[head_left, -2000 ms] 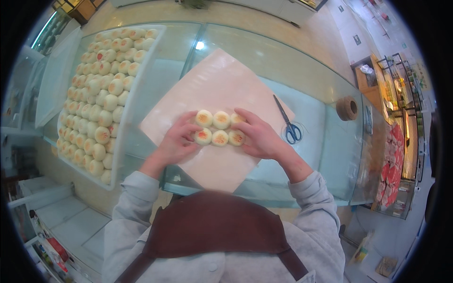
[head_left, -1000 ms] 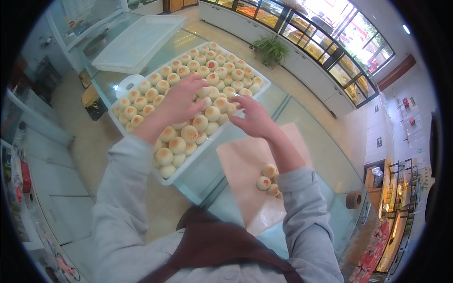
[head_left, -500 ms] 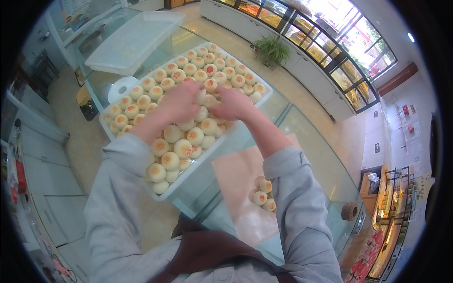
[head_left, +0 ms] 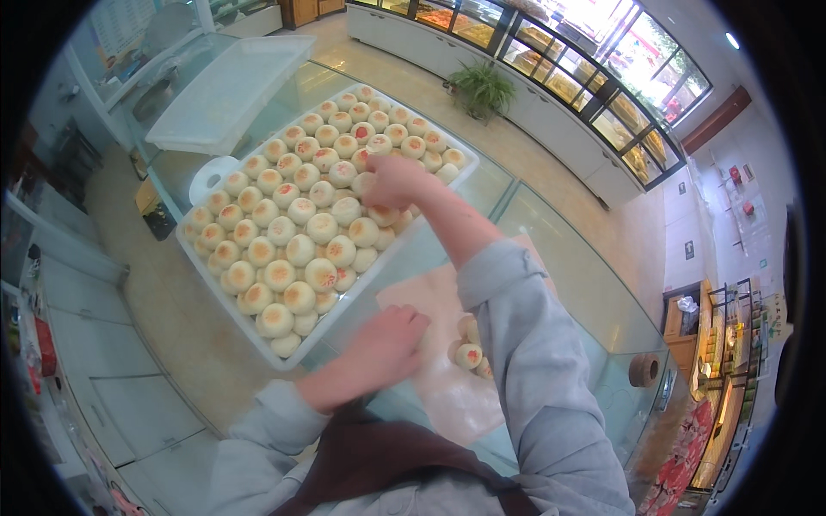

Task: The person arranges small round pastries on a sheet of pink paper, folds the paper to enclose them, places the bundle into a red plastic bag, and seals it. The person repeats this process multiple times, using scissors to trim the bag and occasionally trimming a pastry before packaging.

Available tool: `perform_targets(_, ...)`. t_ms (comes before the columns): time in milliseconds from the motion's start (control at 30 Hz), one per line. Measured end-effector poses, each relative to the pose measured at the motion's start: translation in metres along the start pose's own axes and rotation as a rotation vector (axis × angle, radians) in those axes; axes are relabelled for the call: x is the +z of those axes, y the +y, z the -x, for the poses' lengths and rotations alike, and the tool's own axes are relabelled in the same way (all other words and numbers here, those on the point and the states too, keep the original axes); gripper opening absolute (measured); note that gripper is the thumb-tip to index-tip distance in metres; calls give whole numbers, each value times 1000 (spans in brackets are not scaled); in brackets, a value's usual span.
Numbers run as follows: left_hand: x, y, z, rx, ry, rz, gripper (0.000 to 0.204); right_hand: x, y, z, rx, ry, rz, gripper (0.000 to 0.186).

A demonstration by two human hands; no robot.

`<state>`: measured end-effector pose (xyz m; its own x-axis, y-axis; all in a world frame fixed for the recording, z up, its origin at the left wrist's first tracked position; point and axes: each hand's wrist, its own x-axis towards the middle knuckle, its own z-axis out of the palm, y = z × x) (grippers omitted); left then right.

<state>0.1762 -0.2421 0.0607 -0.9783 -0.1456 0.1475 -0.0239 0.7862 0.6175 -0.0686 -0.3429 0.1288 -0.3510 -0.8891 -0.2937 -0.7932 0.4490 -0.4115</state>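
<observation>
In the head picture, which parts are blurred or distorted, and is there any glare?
Head view: the left hand is smeared by motion blur, the right hand only slightly. The round pastries in the white tray look sharp. Fisheye bends the shop windows near the rim, and bright daylight washes them out. The glass counter gives soft reflections, and the corners are black.

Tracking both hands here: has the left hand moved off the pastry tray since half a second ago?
Yes. The left hand has pulled back off the tray toward the paper sheet.
</observation>
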Motion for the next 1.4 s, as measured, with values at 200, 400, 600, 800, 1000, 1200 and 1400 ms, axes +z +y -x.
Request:
perform_targets(200, 44, -17, -8, -76, -67, -80, 47, -30, 85, 84, 91, 193, -330, 55)
perform_targets(400, -57, -20, -52, -29, 111, -192, 46, -10, 212, 260, 358, 444, -444, 52)
perform_targets(600, -179, -161, -228, -328, 188, -416, 43, 74, 244, 398, 694, 555, -517, 49)
perform_targets(800, -170, -262, -272, -346, 42, -443, 33, 148, 219, 429, 782, 491, -532, 47)
perform_targets(1000, -170, -282, -286, -291, -85, -249, 30, 165, 210, 423, 874, 527, -460, 45)
perform_targets(1200, -173, -264, -280, -413, -57, -209, 44, 161, 205, 417, 911, 524, -472, 48)
perform_targets(1400, -180, -239, -272, -351, 145, -153, 48, 161, 201, 422, 903, 528, -483, 56)
